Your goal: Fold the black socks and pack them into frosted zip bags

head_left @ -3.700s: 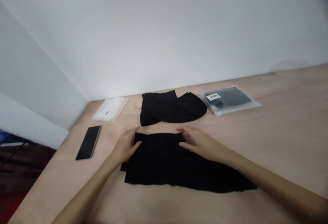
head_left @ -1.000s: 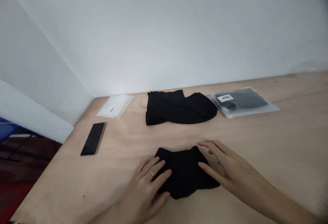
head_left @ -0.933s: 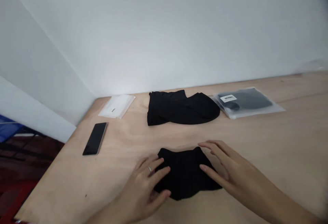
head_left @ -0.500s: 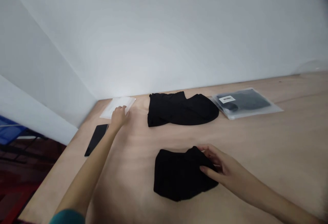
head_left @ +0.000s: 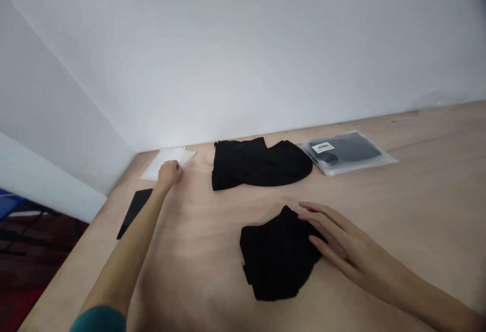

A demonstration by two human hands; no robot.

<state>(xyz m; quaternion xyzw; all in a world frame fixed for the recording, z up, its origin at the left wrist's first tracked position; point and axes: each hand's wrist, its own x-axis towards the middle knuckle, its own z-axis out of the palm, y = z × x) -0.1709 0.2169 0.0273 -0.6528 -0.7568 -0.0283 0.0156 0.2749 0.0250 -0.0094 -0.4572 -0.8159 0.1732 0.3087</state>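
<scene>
1. R hand (head_left: pixel 341 241): lies low at the right of the table, palm down, fingers loosely spread & straight, not pinching. Fingertips (head_left: pixel 312 215) rest on the right edge of a folded blk garment (head_left: pixel 277 256); heel of the hand sits on the bare wood just right of it.
2. Folded blk garment: soft, dark, uneven bundle in the near middle of the table, lying flat, directly left of the R hand & touching it. Not lifted or gathered in the fingers. Exact garment type can't be told from this view.
3. L hand (head_left: pixel 168 176): arm stretched far fwd, fingers curled & close together at the near edge of a flat white packet (head_left: pixel 163 162). The hand overlaps that edge, but whether it pinches the packet or only rests on it can't be told.
4. L forearm: runs up from the bottom left, w/ a teal sleeve (head_left: pixel 99 319) at the lower edge of view. It passes just beside a blk smartphone (head_left: pixel 132 213), which lies screen up, angled, near the table's left edge.
5. Back of the table: a 2nd blk garment (head_left: pixel 254 165) lies loosely spread, just right of the white packet. Right of that, nearly touching it, is a clear plastic bag (head_left: pixel 341 152) holding something dark, w/ a white barcode label (head_left: pixel 323 147).
6. Surface: pale plywood table (head_left: pixel 417 195) set against a plain white wall (head_left: pixel 243 43).
</scene>
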